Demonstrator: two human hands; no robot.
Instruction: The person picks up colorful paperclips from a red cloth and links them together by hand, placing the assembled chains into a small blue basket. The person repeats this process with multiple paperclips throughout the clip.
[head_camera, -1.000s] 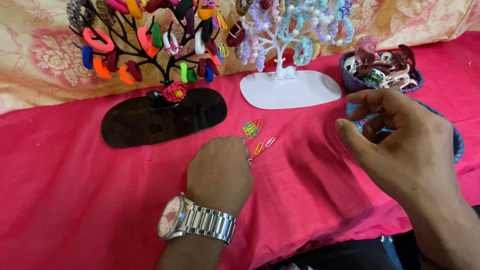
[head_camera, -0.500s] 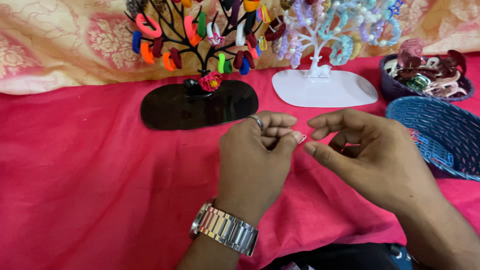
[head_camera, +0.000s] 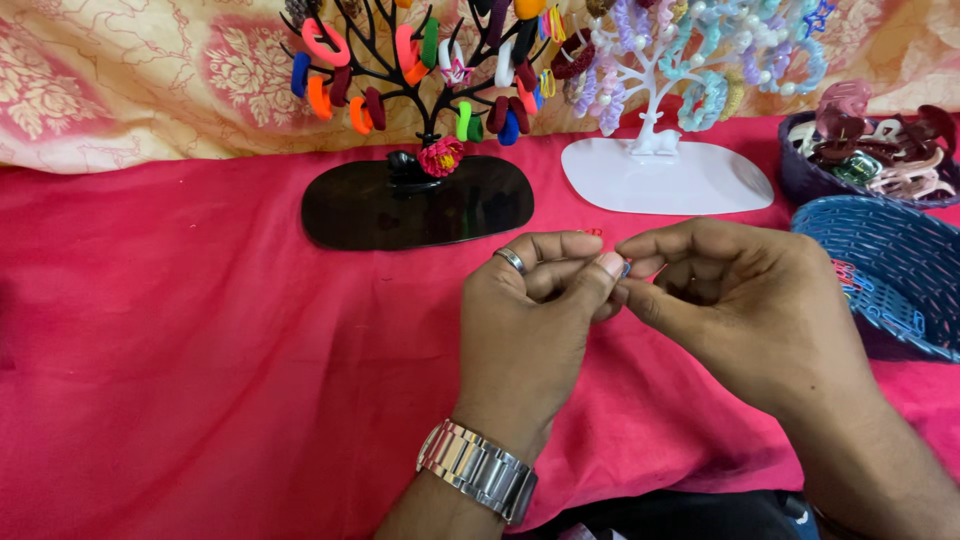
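Observation:
My left hand (head_camera: 530, 320), with a ring and a steel wristwatch, meets my right hand (head_camera: 740, 300) fingertip to fingertip above the pink cloth (head_camera: 200, 350). Between the pinched fingers sits a tiny hair clip (head_camera: 624, 268), mostly hidden, with a bluish edge showing. A small red bit (head_camera: 594, 233) peeks out just behind my left knuckles. Behind the hands stands a black tree-shaped stand (head_camera: 420, 130) hung with bright hair ties and clips, and next to it a white tree stand (head_camera: 660, 120) with pastel bands.
A blue woven basket (head_camera: 890, 270) lies at the right with small clips inside. Behind it a dark purple basket (head_camera: 810, 170) holds claw clips. A patterned beige and pink cloth (head_camera: 130, 80) hangs at the back.
My left hand lifted off the clips on the cloth and came up to meet my right hand. Both hands now pinch together at the centre; the view shifted left and closer.

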